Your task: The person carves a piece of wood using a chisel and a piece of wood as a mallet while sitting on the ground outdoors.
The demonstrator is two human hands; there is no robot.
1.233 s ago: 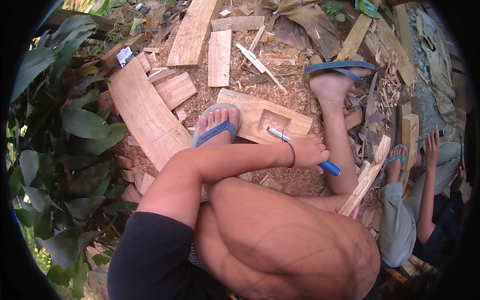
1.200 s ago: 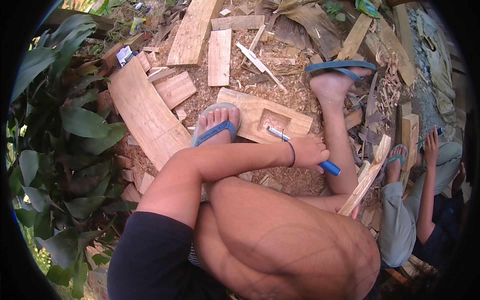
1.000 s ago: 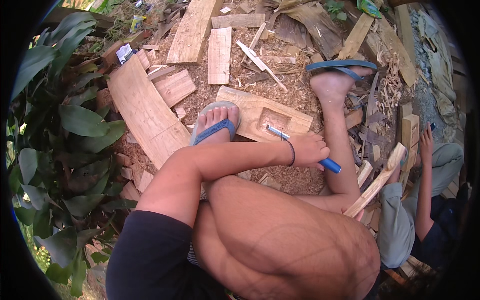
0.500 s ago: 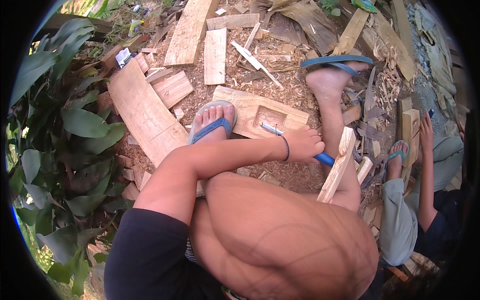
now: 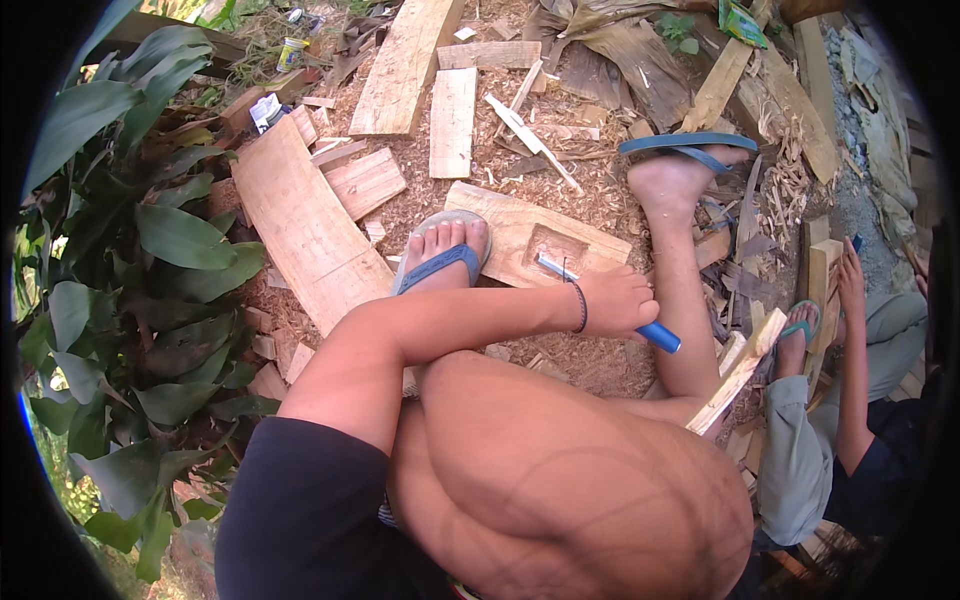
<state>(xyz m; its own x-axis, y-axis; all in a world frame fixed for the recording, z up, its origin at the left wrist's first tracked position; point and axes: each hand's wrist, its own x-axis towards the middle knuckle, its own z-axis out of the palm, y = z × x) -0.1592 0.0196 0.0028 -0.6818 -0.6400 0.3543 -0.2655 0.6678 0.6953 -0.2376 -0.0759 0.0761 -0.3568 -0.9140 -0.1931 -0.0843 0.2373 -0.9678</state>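
Sawdust ground [image 5: 610, 362]: strewn with shavings and offcuts.
Leafy plant [image 5: 150, 330]: dark green, along the left side.
Co-worker [image 5: 800, 450]: at the right, in grey-green trousers and a dark top.
Long plank [image 5: 310, 230]: lying flat, left of a sandalled foot [image 5: 445, 262].
Hollowed board [image 5: 490, 225]: flat beyond the left forearm, a squarish recess near its right end; the foot overlaps its left end.
Wooden stick [image 5: 745, 365]: rough, slanting up to the right, apart from the chisel [image 5: 660, 337].
Left hand [image 5: 615, 302]: wrapped firmly round the chisel.
Right hand [image 5: 714, 430]: gripping the stick's lower end, mostly hidden behind the bent leg [image 5: 590, 470].
Chisel's position: blue handle toward the stick, blade tip at the recess; whether it touches, I cannot tell.
Bracelet [image 5: 581, 305]: dark, round the left wrist.
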